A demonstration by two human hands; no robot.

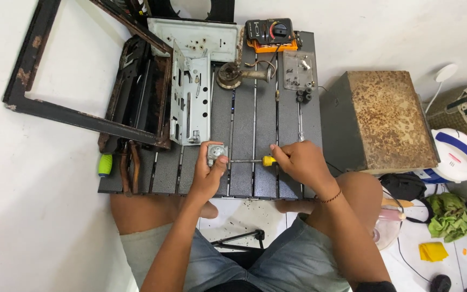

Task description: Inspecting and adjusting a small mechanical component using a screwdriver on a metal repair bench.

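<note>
- Left hand (209,170) fingers clamp a small grey metal valve part (217,153) against the slatted counter (244,116), steadying it.
- Right hand (301,162) fingers grip the yellow-handled screwdriver (255,160), its tip lying level into the part.

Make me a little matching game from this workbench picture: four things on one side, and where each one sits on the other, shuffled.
Things:
1. small grey metal valve part
2. yellow-handled screwdriver
3. black-and-orange multimeter
4. rusty grey metal box

Places:
A. far edge of the dark slatted table
B. beside the table, on the person's right
C. held in the left hand
D. gripped by the right hand

Pairs: 1-C, 2-D, 3-A, 4-B
</note>
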